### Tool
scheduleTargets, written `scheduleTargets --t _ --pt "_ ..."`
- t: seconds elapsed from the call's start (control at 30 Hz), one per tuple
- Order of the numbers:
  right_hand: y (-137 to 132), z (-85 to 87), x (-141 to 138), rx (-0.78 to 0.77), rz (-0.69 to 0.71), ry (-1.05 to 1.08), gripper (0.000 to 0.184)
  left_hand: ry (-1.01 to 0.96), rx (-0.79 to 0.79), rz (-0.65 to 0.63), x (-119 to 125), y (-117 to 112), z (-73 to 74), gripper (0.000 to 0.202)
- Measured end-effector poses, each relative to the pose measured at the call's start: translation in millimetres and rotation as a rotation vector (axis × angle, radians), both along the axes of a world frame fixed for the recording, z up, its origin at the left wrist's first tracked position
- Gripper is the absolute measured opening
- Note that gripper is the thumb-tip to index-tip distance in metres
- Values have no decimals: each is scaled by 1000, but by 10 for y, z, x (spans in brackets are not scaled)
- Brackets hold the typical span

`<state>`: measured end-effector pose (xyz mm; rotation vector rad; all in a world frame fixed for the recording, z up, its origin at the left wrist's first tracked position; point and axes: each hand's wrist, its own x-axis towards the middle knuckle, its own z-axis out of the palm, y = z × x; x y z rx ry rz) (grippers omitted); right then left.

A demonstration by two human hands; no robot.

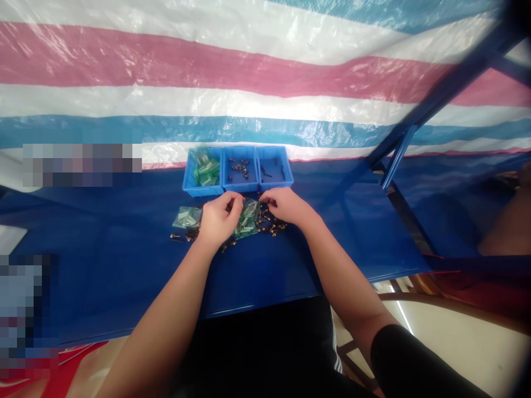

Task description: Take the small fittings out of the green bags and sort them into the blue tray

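My left hand (219,218) rests on the blue table (124,265) with its fingers curled in a pinch beside a small clear bag of green parts (248,221); what it pinches is too small to make out. My right hand (284,204) is curled over a scatter of small dark metal parts (274,225), its fingertips pressed together at the bag's upper edge. Another flat bag of green parts (187,217) lies just left of my left hand. A few more dark parts (178,237) sit near it.
Three blue plastic bins stand in a row behind the hands: the left bin (202,170) holds green bagged parts, the middle bin (239,167) several dark parts, the right bin (274,166) a few. A blue metal frame (398,149) rises at the right. A striped tarp (249,66) hangs behind.
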<state>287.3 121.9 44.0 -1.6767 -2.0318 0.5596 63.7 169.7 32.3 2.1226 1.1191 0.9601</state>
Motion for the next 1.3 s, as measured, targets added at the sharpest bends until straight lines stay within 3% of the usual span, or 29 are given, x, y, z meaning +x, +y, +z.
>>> scheduleTargets --t 0.27,0.47,0.7,0.87,1.0,1.3 --pt "12 -36 -45 27 24 -44 38 10 6 -1 4 8 -11 30" --pt "12 -29 -60 99 15 86 37 21 15 4 -1 -2 7 31" --pt "6 -53 -63 119 -64 441 31 18 30 -21 10 -13 18 29" --pt "53 -55 -205 66 -167 924 18 -10 8 -98 19 -13 16 29" --pt "92 -64 -356 2 -287 1254 22 -31 -21 -156 22 -13 -3 32" --pt "78 -46 -418 -59 -254 1360 31 -24 -30 -137 27 1 -30 34"
